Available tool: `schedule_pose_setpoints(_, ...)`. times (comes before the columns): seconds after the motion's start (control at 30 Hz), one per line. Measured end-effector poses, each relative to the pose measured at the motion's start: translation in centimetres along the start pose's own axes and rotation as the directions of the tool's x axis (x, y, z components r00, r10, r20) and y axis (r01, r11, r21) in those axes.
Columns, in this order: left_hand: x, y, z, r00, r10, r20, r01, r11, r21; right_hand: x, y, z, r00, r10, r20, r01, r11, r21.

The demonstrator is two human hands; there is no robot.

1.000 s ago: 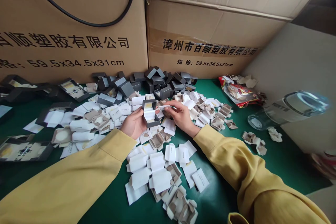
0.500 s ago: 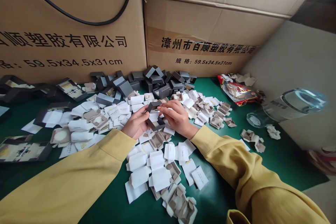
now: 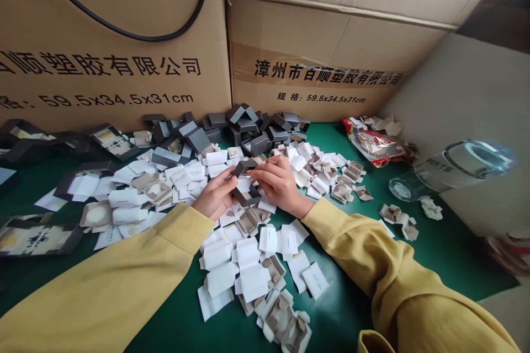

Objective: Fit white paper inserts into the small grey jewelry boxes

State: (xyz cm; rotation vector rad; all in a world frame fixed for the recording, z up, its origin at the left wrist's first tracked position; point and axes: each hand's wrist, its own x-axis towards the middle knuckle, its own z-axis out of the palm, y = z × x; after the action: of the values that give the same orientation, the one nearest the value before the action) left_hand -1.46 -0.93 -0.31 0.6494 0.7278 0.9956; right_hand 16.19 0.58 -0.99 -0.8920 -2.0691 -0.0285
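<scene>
My left hand (image 3: 218, 194) is closed on a small dark grey box (image 3: 247, 197), which stands open with its pale inside showing. Against the box's right side is my right hand (image 3: 278, 185), thumb and fingers pinched at its edge; what lies between those fingertips is hidden. Both hands hover above a heap of small white and grey-brown folded card pieces (image 3: 252, 276). Just beyond them lies a pile of similar dark grey boxes (image 3: 256, 143).
Two big cardboard cartons (image 3: 314, 27) wall off the back of the green table (image 3: 343, 309). At the right lie a red snack packet (image 3: 376, 143), a clear bottle (image 3: 451, 168) and card scraps (image 3: 399, 220). More open dark boxes (image 3: 37, 234) are at the left. A black cable (image 3: 153, 38) hangs above.
My right fingers have shifted slightly at the box's edge. The box stays in my left hand, and the piles look the same.
</scene>
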Motion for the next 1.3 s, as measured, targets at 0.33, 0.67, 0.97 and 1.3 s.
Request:
schedule_pose_setpoints(0.33, 0.04, -0.05, -0.11, 0.998, -0.005, 0.062, 0.004, 1.000, 0.027, 0.53, -0.25, -0.33, 0.999, 0.014, -0.041, -0.013, 0.999, 0.040)
schedule_pose_setpoints(0.67, 0.09, -0.14, -0.09, 0.999, -0.021, 0.040, 0.020, 0.999, 0.031, 0.40, -0.17, -0.01, 0.992, 0.015, -0.129, -0.006, 0.998, 0.068)
schedule_pose_setpoints(0.97, 0.11, -0.37, -0.28, 0.999, -0.046, 0.016, 0.045, 0.996, 0.077, 0.57, -0.33, 0.12, 0.971, 0.132, -0.198, -0.094, 0.977, 0.189)
schedule_pose_setpoints(1.3, -0.48, -0.26, -0.11, 0.997, -0.056, 0.055, 0.047, 0.987, 0.155, 0.22, -0.68, 0.13, 0.973, 0.192, -0.131, -0.165, 0.967, 0.195)
